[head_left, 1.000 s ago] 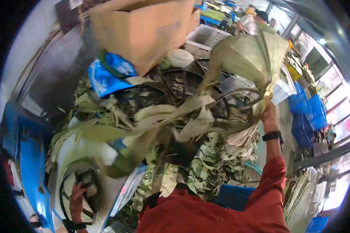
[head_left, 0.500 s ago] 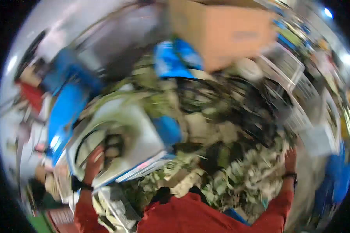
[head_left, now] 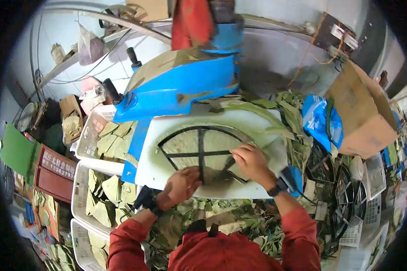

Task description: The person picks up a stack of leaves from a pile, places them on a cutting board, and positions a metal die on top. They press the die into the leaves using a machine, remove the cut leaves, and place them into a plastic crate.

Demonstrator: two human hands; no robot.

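Note:
A black fan-shaped cutting die (head_left: 201, 141) with crossed inner bars lies on a pale green leaf sheet (head_left: 181, 143). Both rest on a thick white cutting board (head_left: 153, 174). My left hand (head_left: 181, 186) is closed at the die's lower tip, its fingers curled together and partly hidden. On the right, my right hand (head_left: 252, 163) grips the die's side edge with bent fingers. Behind the board stands a blue press (head_left: 167, 97) with two black handles.
White baskets (head_left: 79, 189) with cut leaf pieces stand left. Leaf scraps (head_left: 239, 226) are heaped below the board. To the right are a blue bag (head_left: 319, 115), a cardboard box (head_left: 362, 108) and more black dies (head_left: 343, 203). A red cloth (head_left: 190, 25) hangs above the press.
The view has swung left and become sharp. My right hand has come from beside the leaf heap to the die. My left hand stays at the board, now by the die's lower tip.

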